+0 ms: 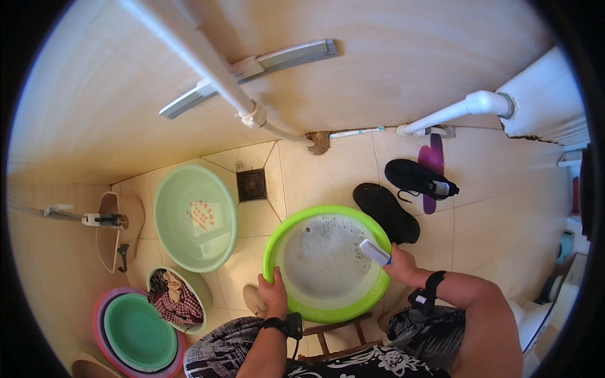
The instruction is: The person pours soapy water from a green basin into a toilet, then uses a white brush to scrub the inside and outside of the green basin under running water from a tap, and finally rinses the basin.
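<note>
A bright green basin of cloudy, sudsy water sits tilted in front of me. My left hand is closed on its left rim, thumb on top. At the right rim, my right hand is closed around a scrub brush with pale bristles and a blue handle; the bristle head reaches over the water. Whether that hand also grips the rim I cannot tell. Just beyond the basin lies a black shoe, sole seemingly up. Another black shoe with a loose lace rests across a purple flat object.
To the left stand a pale green basin of water, a bucket of checked cloth and stacked basins. A floor drain lies behind. Along the wall are a toothbrush and white pipes. A wooden stool is beneath me.
</note>
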Available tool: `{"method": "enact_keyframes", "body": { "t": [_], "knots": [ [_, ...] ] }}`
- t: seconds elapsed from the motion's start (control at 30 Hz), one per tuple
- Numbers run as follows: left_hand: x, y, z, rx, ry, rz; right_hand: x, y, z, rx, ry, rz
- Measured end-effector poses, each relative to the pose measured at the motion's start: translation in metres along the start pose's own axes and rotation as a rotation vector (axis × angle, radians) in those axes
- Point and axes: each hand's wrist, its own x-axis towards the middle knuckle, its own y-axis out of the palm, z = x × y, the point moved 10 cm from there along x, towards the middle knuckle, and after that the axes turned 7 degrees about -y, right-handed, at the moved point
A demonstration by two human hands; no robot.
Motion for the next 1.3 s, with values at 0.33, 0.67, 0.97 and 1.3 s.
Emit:
{"method": "enact_keyframes", "body": {
  "t": [0.33, 0.67, 0.97, 1.3],
  "knots": [
    [0.004, -0.003, -0.001, 0.067, -0.02, -0.017, 0.003, -0.015, 0.011, -0.02, 0.134, -0.034],
    [-0.045, -0.039, -0.081, 0.155, 0.067, 0.142, -0.042, -0.047, -0.015, 0.089, 0.28, -0.096],
    [-0.149, -0.045, -0.196, -0.023, 0.107, 0.493, -0.21, -0.159, -0.053, 0.294, 0.496, -0.349],
    [-0.365, -0.047, -0.354, 0.103, 0.277, 0.884, -0.477, -0.237, -0.092, 0.428, 0.848, -0.717]
  ]
}}
